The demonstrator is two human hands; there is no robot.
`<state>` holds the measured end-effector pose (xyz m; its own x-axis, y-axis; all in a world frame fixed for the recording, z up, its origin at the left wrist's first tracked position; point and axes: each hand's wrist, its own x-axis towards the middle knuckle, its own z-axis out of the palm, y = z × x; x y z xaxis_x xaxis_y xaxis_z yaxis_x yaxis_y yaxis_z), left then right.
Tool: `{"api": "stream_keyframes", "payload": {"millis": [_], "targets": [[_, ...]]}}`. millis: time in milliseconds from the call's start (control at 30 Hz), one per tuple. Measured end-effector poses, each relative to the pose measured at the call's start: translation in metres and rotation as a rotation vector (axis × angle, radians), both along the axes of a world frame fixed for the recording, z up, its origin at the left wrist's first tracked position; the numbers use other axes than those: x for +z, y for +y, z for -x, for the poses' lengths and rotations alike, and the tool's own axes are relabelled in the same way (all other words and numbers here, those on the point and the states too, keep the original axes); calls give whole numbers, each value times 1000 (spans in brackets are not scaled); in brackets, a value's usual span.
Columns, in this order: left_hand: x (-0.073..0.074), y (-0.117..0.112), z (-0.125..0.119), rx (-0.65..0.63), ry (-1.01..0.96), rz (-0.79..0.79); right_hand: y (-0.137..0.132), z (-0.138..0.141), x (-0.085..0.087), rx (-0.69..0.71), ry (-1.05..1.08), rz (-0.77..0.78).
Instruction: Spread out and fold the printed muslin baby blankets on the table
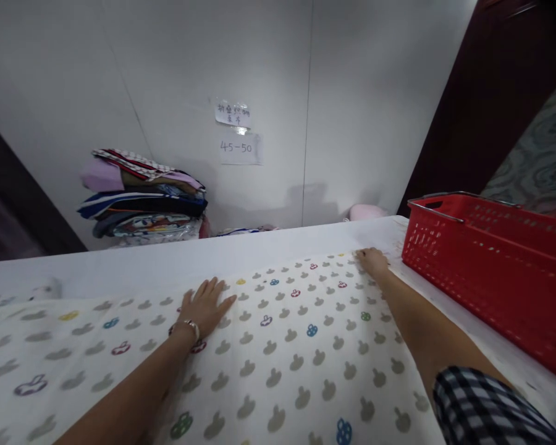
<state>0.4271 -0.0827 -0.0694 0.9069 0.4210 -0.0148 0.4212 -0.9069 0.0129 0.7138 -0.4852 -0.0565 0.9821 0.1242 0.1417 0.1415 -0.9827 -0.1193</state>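
- Mushroom-print cloth [259, 346], white with grey motifs and scattered blue, red, yellow, green and purple ones, lies spread over the white table [148, 264], running from the left edge of the view to just beside the red basket.
- Dark upright panel [28, 191] slants along the far left, beside the pale wall [375, 111].
- Stack of folded textiles [143, 194], with lilac, striped, dark and patterned layers, rises beyond the table's far edge, against the wall.
- Left hand [206, 306] rests palm down on the cloth, fingers spread and gripping nothing; a bracelet [193, 327] circles its wrist.
- Two paper notes hang on the wall: the upper note [233, 114] bears handwritten Chinese characters, the lower note [241, 149] reads "45-50".
- Pink rounded item [366, 212] shows beyond the table's far edge; what it is cannot be told.
- Right hand [374, 261] touches the cloth's far right corner, fingers bent downward; whether they pinch the fabric or only press it, I cannot tell.
- Black-and-white checked sleeve [482, 402] covers the upper part of the right arm.
- Red plastic basket [482, 284], with perforated walls and metal handles, stands on the table, right of the cloth.
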Motion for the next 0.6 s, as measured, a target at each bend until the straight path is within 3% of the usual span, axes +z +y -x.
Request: {"api": "stream_keyframes", "payload": {"millis": [267,433,600], "targets": [[-5,1,1,5,-11,-3,1,-25,-2,1,33,47],[-5,1,1,5,-28,0,-20,-3,3,97,-22,63],[-6,0,0,2,-30,5,-63,14,-18,143,-135,116]]}}
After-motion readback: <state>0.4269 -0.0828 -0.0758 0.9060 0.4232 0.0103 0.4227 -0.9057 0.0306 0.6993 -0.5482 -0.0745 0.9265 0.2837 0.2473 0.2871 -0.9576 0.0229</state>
